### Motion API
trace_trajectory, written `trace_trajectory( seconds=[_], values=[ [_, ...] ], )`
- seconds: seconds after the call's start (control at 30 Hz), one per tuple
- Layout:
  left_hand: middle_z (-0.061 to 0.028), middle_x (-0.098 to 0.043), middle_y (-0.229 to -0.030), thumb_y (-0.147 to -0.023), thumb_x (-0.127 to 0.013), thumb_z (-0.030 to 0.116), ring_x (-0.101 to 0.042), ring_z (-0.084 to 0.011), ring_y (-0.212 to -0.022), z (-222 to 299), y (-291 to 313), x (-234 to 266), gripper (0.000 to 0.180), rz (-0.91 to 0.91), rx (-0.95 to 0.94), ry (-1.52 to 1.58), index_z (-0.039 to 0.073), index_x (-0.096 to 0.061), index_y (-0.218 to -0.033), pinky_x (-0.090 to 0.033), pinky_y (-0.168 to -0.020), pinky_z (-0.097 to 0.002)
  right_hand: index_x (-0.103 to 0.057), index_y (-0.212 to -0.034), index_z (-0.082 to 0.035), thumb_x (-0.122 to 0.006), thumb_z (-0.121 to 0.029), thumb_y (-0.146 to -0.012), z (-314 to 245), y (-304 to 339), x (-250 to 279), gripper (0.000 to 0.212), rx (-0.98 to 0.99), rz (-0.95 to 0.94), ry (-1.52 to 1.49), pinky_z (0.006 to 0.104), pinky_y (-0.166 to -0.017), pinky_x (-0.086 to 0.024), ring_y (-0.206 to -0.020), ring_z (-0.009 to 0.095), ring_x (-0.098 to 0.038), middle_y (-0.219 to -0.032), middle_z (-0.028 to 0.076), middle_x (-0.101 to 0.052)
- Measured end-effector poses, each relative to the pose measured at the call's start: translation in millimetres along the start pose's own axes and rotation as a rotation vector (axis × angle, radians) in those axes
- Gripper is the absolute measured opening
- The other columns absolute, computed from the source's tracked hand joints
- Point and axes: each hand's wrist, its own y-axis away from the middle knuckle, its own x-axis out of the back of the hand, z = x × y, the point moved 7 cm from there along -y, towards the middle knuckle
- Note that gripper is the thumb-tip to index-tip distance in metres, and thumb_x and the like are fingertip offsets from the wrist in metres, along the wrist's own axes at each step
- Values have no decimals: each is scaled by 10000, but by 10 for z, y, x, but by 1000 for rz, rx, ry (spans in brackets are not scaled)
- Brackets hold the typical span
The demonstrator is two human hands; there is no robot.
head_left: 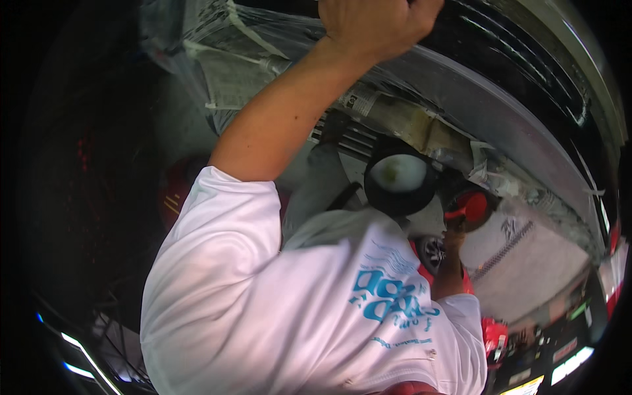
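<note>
My left hand (380, 27) reaches up to the top edge of the picture, over a glossy black vehicle panel (526, 56). It looks closed, and its fingertips are cut off, so anything inside it is hidden. Low on the right, my right hand (454, 230) is closed around a red object (471, 208) with a rounded end, whose exact kind I cannot make out. That object is over or inside a dark round container. Between my arms stands a black bucket (400, 204) with cloudy whitish liquid (400, 172) and a yellowish-green patch in it.
Clear plastic sheeting (289, 33) and taped masking paper (395, 118) line the panel's lower edge. Beside my right forearm is a red thing with a black spoked wheel (432, 252). Pale floor (526, 263) and red items (494, 339) appear at the right.
</note>
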Motion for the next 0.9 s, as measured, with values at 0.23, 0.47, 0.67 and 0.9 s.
trace_trajectory(
  seconds=[0.23,0.47,0.67,0.9],
  values=[
    [-15,-599,-865,-835,-721,273,-603,-259,-909,-58,84,-34,115,-142,65,-20,160,-698,-834,-434,-753,-434,-586,-1392,7,-604,-249,-959,-373,1018,-1110,503,65,171,-270,400,-690,-589,-811,213,-697,-1004,181,-719],
    [-21,-561,-875,-894,-666,280,-585,-275,-897,-178,122,-94,94,-203,-1,-103,186,-668,-903,-412,-743,-432,-677,-1221,9,-628,-292,-995,-419,1460,-2023,380,-113,140,-311,398,-683,-597,-721,235,-714,-936,156,-738],
    [-23,-587,-885,-944,-653,282,-599,-294,-895,-193,88,-145,133,-230,-29,-127,151,-677,-930,-424,-740,-447,-686,-1219,-2,-633,-249,-941,-1360,1597,-2045,375,-288,123,-390,483,-934,-549,-1075,459,-697,-1089,286,-731],
    [-32,-548,-858,-952,-642,264,-584,-304,-864,-92,75,-96,132,-245,-20,-151,137,-664,-925,-421,-727,-458,-690,-1142,2,-611,-239,-941,-1641,1728,-1705,324,-201,234,-249,486,-851,-571,-946,443,-725,-991,270,-738]
  ],
)
